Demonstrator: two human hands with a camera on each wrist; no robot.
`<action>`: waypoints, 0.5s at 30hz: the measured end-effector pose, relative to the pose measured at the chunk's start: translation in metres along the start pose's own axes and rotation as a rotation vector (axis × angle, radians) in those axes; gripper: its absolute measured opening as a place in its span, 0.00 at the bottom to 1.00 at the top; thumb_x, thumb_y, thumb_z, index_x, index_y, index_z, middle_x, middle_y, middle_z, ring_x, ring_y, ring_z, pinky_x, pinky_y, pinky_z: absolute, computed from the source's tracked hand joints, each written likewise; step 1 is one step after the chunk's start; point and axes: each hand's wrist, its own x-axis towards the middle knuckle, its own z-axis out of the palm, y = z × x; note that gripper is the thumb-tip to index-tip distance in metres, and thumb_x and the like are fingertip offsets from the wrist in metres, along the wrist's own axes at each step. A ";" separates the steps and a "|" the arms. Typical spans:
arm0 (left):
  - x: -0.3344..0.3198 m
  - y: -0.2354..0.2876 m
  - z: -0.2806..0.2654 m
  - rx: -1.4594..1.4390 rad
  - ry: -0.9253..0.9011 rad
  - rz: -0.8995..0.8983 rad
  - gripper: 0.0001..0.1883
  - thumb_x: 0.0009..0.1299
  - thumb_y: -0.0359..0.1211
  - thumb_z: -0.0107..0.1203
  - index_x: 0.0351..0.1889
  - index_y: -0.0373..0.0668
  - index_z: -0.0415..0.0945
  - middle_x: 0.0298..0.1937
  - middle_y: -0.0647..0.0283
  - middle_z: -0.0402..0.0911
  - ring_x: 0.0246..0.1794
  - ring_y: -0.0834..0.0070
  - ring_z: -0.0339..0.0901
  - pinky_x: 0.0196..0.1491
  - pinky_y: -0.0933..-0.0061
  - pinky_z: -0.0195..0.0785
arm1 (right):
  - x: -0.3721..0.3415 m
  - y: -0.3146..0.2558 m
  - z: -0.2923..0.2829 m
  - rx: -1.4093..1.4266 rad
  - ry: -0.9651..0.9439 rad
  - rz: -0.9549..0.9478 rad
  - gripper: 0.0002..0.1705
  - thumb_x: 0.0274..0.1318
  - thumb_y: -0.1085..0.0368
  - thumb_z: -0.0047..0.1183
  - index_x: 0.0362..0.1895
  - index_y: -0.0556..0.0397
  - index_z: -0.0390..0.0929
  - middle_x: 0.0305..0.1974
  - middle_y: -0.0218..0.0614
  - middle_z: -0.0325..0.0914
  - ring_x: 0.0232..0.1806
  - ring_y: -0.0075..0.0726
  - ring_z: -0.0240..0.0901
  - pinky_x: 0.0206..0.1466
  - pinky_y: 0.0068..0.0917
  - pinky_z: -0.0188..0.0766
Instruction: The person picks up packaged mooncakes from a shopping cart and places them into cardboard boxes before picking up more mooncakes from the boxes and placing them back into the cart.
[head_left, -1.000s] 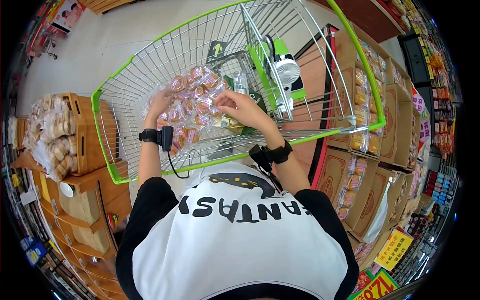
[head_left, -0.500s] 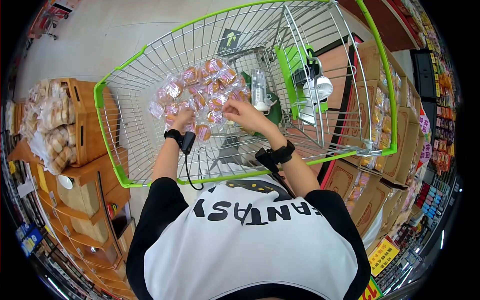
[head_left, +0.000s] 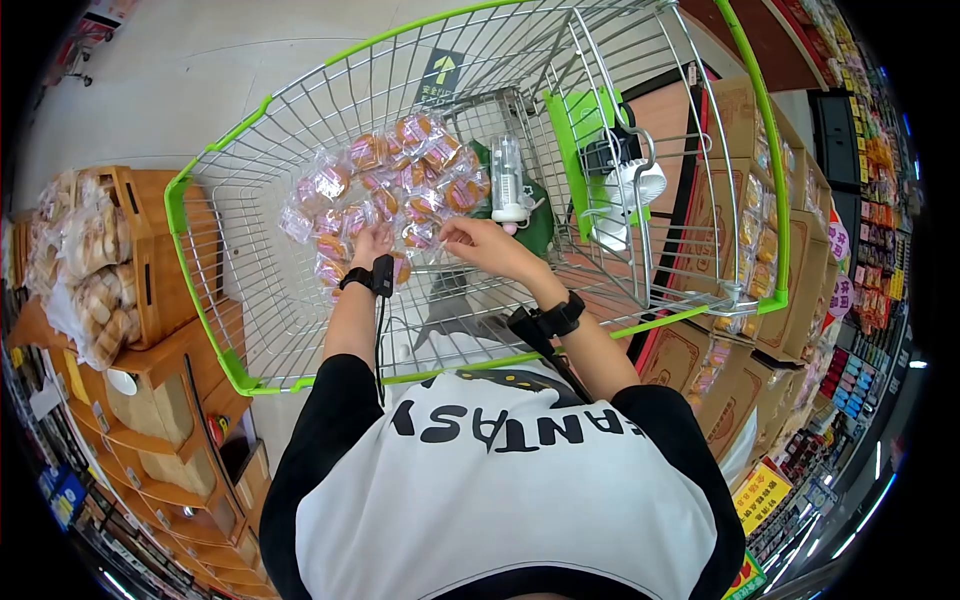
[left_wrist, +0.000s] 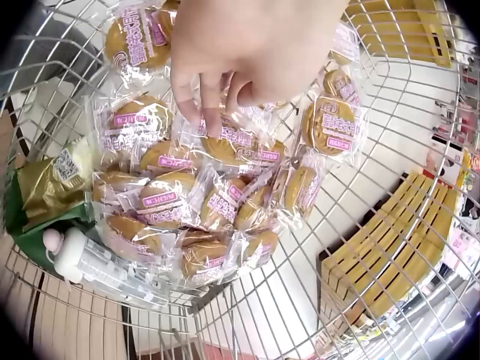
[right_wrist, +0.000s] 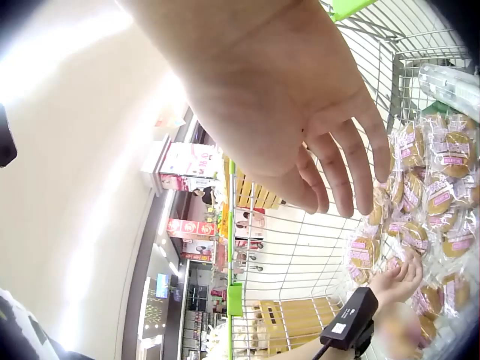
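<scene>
Many clear-wrapped round cakes with pink labels (head_left: 325,183) lie in a shopping cart (head_left: 250,235). My left hand (head_left: 372,243) is over the near part of the pile; in the left wrist view this hand (left_wrist: 247,52) points its bent fingers down onto a wrapped cake (left_wrist: 229,146), and whether it pinches the wrapper cannot be told. My right hand (head_left: 485,245) hovers at the pile's right edge, and in the right wrist view the hand (right_wrist: 292,112) has loosely bent fingers with nothing in them. A clear bottle (head_left: 508,185) and a green bag (head_left: 540,225) lie beside the cakes.
A white fan (head_left: 637,185) hangs by the green child seat (head_left: 575,130). Left of the cart is a wooden stand (head_left: 155,250) with bagged bread (head_left: 95,260). Cardboard boxes (head_left: 727,200) of packaged goods stand close on the right.
My left hand has come from the pile's left side to its near edge, closer to my right hand. My right hand has stayed near the pile's right edge. The head view has shifted.
</scene>
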 end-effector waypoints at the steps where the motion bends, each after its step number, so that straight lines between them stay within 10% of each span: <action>1: 0.006 -0.002 -0.003 -0.054 0.012 0.000 0.13 0.64 0.30 0.40 0.46 0.39 0.62 0.44 0.58 0.68 0.45 0.69 0.66 0.46 0.69 0.62 | -0.001 -0.001 -0.001 0.005 0.007 0.008 0.08 0.49 0.68 0.47 0.35 0.57 0.68 0.23 0.30 0.69 0.27 0.21 0.65 0.32 0.20 0.63; 15: 0.007 0.027 0.010 -0.247 -0.134 0.183 0.14 0.63 0.26 0.41 0.48 0.40 0.62 0.36 0.64 0.69 0.37 0.75 0.68 0.40 0.72 0.64 | -0.010 0.001 -0.017 0.002 0.102 0.014 0.10 0.48 0.68 0.48 0.37 0.55 0.68 0.24 0.32 0.70 0.28 0.24 0.66 0.33 0.22 0.64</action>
